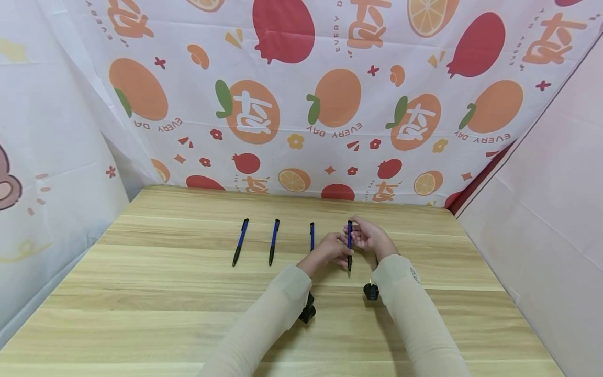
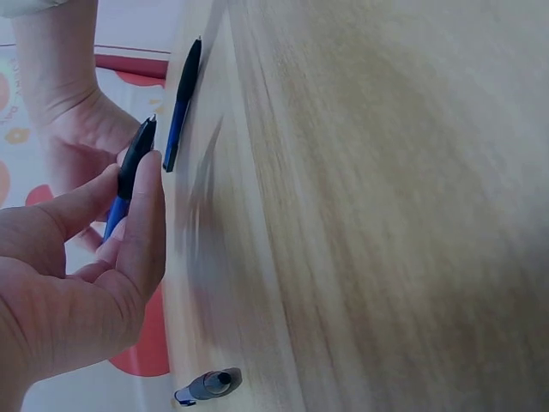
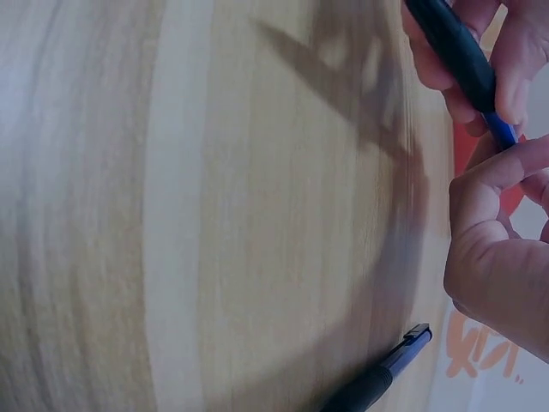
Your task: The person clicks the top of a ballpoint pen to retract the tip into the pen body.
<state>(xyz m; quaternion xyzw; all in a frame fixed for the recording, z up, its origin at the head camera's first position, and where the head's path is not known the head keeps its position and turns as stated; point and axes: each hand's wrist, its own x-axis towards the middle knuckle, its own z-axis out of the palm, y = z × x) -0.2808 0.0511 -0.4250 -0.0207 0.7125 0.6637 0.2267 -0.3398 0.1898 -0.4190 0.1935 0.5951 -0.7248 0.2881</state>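
Both hands hold one blue ballpoint pen with a black grip (image 1: 349, 242) above the table, its tip toward the near side. My left hand (image 1: 335, 250) pinches the black grip between thumb and fingers, clearest in the left wrist view. At the clip end, my right hand (image 1: 370, 236) has its curled fingers on the blue barrel (image 3: 501, 130). Left of the hands lies a similar pen (image 1: 312, 235), its lower part hidden by the left hand. Another pen (image 2: 183, 107) rests on the table near the right hand, covered by the right arm in the head view.
Farther left, two more blue pens, one (image 1: 274, 242) and another (image 1: 240, 242), lie side by side on the wooden table (image 1: 141, 293). A fruit-print cloth (image 1: 292, 146) hangs behind the far edge. Black devices (image 1: 371, 291) sit under both wrists.
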